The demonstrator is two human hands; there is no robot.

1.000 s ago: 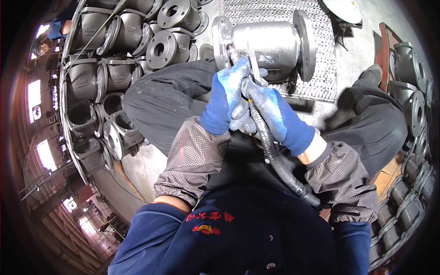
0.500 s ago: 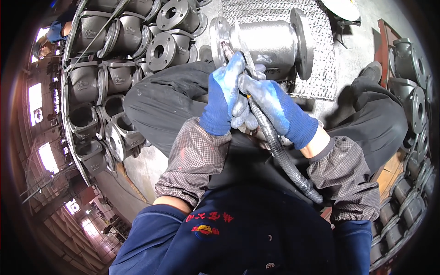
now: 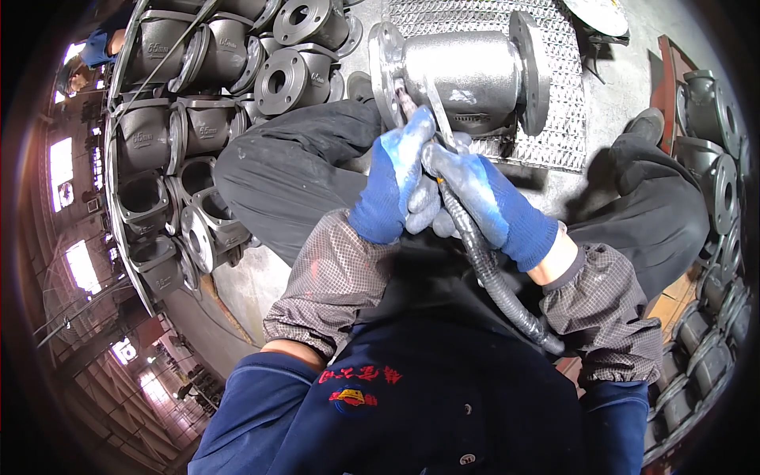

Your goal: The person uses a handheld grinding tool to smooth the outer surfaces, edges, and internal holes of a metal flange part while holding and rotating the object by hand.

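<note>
A grey cast-metal valve body (image 3: pixel 463 71) with a round flange at each end lies on its side on a metal mesh surface (image 3: pixel 566 79) in front of me. My left hand (image 3: pixel 404 170), in a blue and grey coated glove, is closed around the front of a hand tool whose body is mostly hidden. The tool's narrow tip (image 3: pixel 405 101) is at the left flange, seemingly touching it. My right hand (image 3: pixel 471 186) grips the same tool's rear, where a dark ribbed hose (image 3: pixel 495 281) runs toward my lap. A thin pale metal strip (image 3: pixel 438 111) juts up between both hands.
Stacked cast valve bodies (image 3: pixel 142 134) fill a rack on the left. More castings (image 3: pixel 704 170) stand on the right behind a red metal frame (image 3: pixel 669 87). My knees flank the work. A round pale-topped object (image 3: pixel 598 14) is at the upper right.
Both hands and the tool have shifted slightly right and toward me, and the pale strip with them. The valve body appears a little further right. Both grips stay closed.
</note>
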